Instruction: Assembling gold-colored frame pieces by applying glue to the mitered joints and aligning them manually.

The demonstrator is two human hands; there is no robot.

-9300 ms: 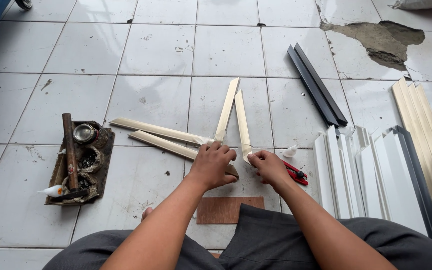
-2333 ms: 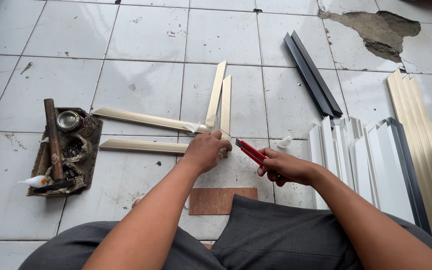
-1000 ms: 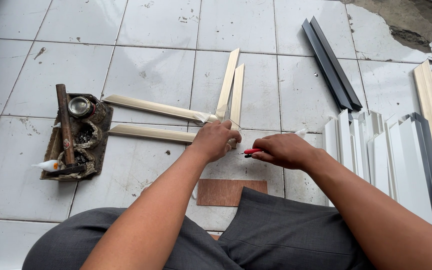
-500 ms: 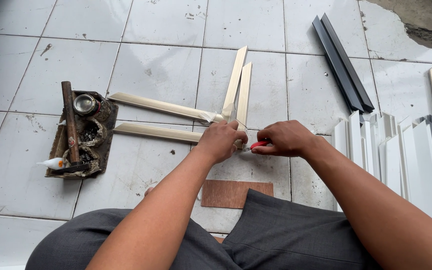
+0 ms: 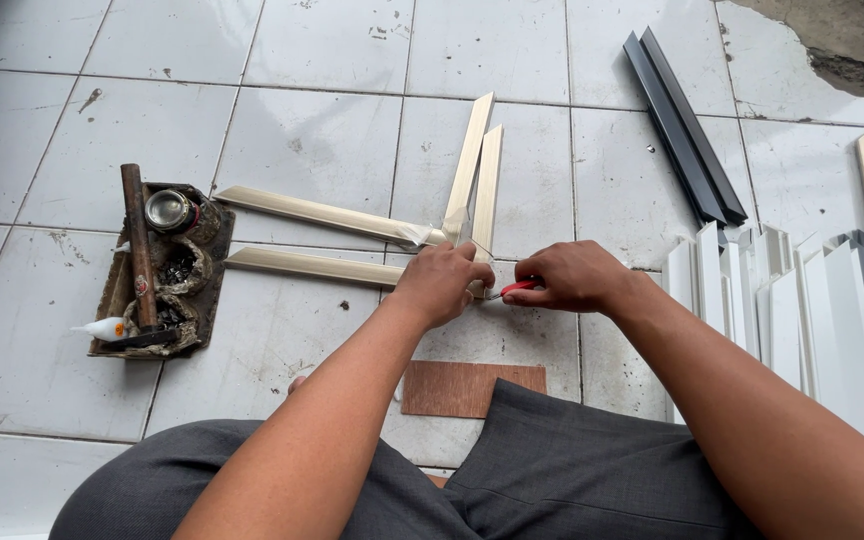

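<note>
Four pale moulding strips lie on the tiled floor, two to the left [image 5: 322, 214] and two pointing up [image 5: 480, 170], their mitred ends meeting by my hands. My left hand [image 5: 439, 282] presses down where those ends meet, fingers curled over the corner. My right hand [image 5: 570, 277] is closed on a red-handled tool [image 5: 515, 288], whose tip points at the same corner. The tool's working end is hidden between my hands.
A wooden tray [image 5: 157, 270] at the left holds a hammer, a small tin and a glue bottle. A brown board [image 5: 472, 388] lies before my knees. White profiles [image 5: 782, 310] stand at the right, dark ones [image 5: 684, 125] behind them.
My right hand has carried the red-handled tool leftward up to the corner under my left hand. The left hand has stayed on the strips.
</note>
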